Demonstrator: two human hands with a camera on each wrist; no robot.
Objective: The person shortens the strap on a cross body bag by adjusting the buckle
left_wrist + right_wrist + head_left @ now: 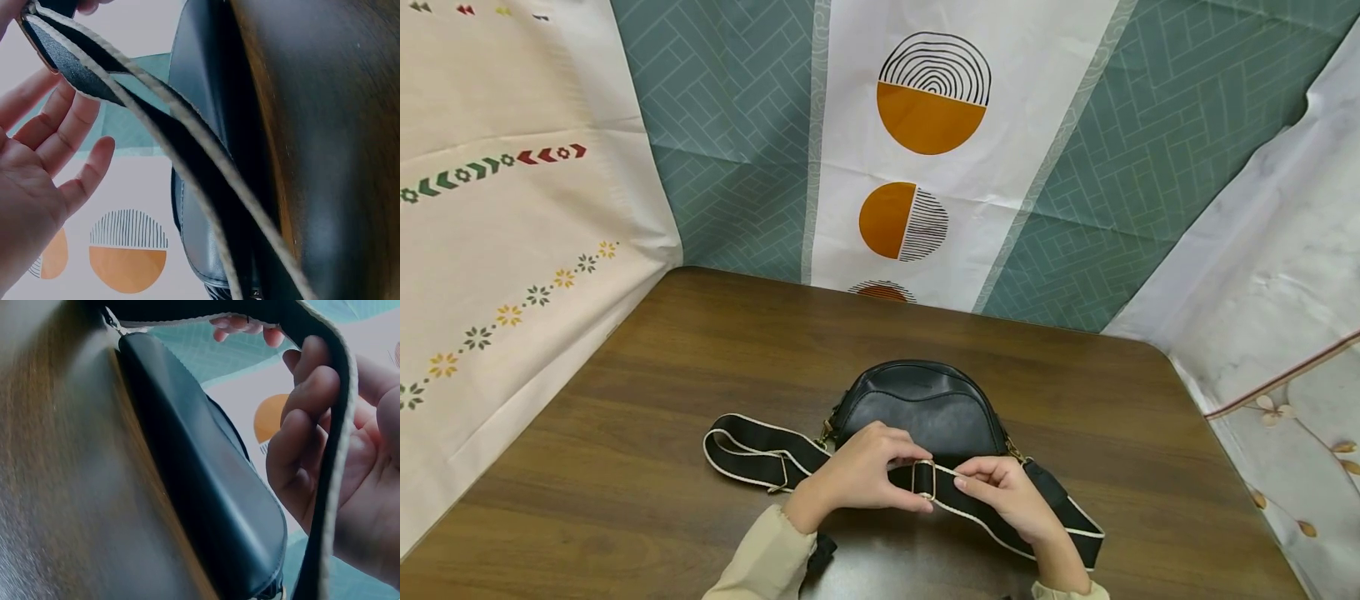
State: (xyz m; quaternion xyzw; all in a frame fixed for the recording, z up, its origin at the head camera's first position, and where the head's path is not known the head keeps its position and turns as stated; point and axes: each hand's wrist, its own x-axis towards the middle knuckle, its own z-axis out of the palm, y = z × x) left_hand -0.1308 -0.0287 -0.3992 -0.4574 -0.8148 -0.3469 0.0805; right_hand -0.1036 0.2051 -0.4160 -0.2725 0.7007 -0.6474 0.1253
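Note:
A black half-moon handbag (917, 412) stands on the table, with a wide black strap (748, 450) edged in cream clipped to it by brass-coloured hooks. In front of the bag, my left hand (865, 471) holds the strap's metal slide buckle (924, 480) between thumb and fingertips at its two ends. Just right of the buckle, my right hand (1007, 496) pinches the strap, thumb in front. The right wrist view shows the fingers (312, 387) curled behind the band. In the left wrist view, two layers of strap (169, 131) run down from the buckle past the bag.
The brown wooden table (700, 333) lies under everything. A strap loop with a second metal piece (782, 473) rests left of the bag. Patterned cloths, including a green and white one (730, 125), hang behind and at both sides. A small dark object (822, 554) shows beside the left sleeve.

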